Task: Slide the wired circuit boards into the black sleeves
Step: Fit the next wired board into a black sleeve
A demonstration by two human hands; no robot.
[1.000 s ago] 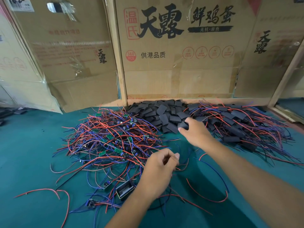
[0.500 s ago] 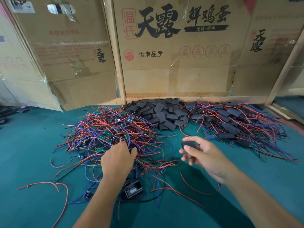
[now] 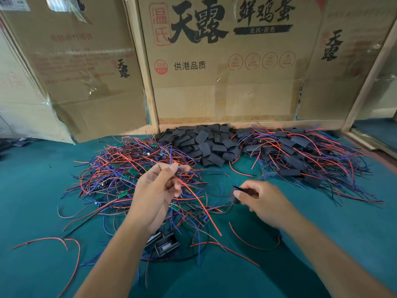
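Left hand (image 3: pixel 156 190) pinches wired board (image 3: pixel 178 171); right hand (image 3: pixel 261 201) pinches sleeve (image 3: pixel 233 193).

Flattened cardboard boxes (image 3: pixel 225 67) are standing upright along the back, printed with large black Chinese characters and red round marks. Pale wooden strips (image 3: pixel 146 82) are running up between them, and clear tape (image 3: pixel 71 11) is peeling off the left one. A teal cloth (image 3: pixel 32 186) is covering the table. Near the front, small black housings (image 3: pixel 166 246) are lying on the cloth, touching each other.
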